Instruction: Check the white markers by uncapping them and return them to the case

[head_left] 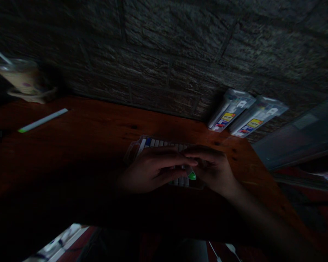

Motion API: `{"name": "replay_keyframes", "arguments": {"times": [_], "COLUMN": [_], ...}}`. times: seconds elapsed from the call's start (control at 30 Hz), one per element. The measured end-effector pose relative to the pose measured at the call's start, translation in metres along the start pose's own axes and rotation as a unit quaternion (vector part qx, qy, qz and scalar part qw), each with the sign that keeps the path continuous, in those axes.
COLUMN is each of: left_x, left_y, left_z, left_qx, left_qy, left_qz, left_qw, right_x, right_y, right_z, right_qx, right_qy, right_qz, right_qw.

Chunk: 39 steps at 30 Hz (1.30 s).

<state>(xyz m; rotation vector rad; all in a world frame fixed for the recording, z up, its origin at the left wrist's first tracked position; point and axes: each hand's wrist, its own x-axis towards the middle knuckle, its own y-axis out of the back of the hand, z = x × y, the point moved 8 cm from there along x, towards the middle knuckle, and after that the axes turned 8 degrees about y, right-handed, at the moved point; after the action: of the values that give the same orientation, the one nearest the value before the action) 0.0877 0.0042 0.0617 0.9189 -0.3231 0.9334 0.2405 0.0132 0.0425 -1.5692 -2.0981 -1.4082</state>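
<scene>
The scene is very dark. My left hand (153, 169) and my right hand (211, 169) meet over a clear plastic tray (142, 143) of small white pieces on a reddish wooden table (98, 127). The fingers of both hands are curled together. A small green-tipped object (191, 176) shows between the fingertips, pinched where the two hands touch. Which hand grips it I cannot say for sure. The tray is mostly hidden under my hands.
Two clear packs with yellow labels (231, 109) (257, 116) lean against the dark stone wall at the back right. A white stick with a green tip (42, 120) lies at the left. A cup on a saucer (22, 78) stands far left.
</scene>
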Motion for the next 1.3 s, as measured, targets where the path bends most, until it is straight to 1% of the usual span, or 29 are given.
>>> {"name": "replay_keyframes", "arguments": {"times": [0.2, 0.43, 0.5, 0.57, 0.67, 0.77, 0.83, 0.9, 1.0, 1.07, 1.17, 1.3], "left_x": [0.001, -0.001, -0.002, -0.002, -0.001, 0.001, 0.003, 0.005, 0.005, 0.005, 0.008, 0.012], "left_y": [0.000, 0.002, 0.005, 0.011, 0.020, 0.026, 0.025, 0.020, 0.010, 0.004, -0.002, -0.011], "left_z": [0.002, -0.003, -0.007, -0.012, -0.024, -0.043, -0.053, -0.058, -0.061, -0.056, -0.039, -0.020], "left_qx": [-0.001, 0.009, 0.017, 0.024, 0.003, -0.055, -0.082, -0.073, 0.006, 0.055, 0.095, 0.126], "left_qy": [-0.007, 0.014, 0.028, 0.041, 0.085, 0.152, 0.176, 0.180, 0.170, 0.139, 0.073, 0.028], "left_qz": [-0.002, 0.001, 0.016, 0.045, 0.092, 0.118, 0.109, 0.078, 0.024, 0.005, 0.004, 0.002], "left_qw": [1.000, 1.000, 0.999, 0.998, 0.992, 0.980, 0.975, 0.978, 0.985, 0.989, 0.993, 0.992], "right_x": [0.001, 0.003, 0.003, 0.002, -0.002, -0.003, -0.002, 0.000, 0.003, 0.002, 0.001, 0.002], "right_y": [0.001, 0.002, 0.003, 0.004, 0.010, 0.022, 0.030, 0.035, 0.039, 0.039, 0.034, 0.023], "right_z": [-0.001, -0.002, -0.001, 0.002, 0.011, 0.017, 0.017, 0.014, 0.001, -0.009, -0.023, -0.048], "right_qx": [0.004, -0.009, -0.024, -0.039, -0.042, -0.011, 0.015, 0.033, 0.030, 0.020, 0.013, 0.003], "right_qy": [0.004, -0.006, -0.008, -0.017, -0.055, -0.088, -0.102, -0.110, -0.085, -0.055, -0.011, 0.092], "right_qz": [0.002, -0.002, -0.002, 0.005, 0.032, 0.084, 0.116, 0.135, 0.156, 0.165, 0.164, 0.116], "right_qw": [1.000, 1.000, 1.000, 0.999, 0.997, 0.993, 0.988, 0.984, 0.984, 0.985, 0.986, 0.989]}}
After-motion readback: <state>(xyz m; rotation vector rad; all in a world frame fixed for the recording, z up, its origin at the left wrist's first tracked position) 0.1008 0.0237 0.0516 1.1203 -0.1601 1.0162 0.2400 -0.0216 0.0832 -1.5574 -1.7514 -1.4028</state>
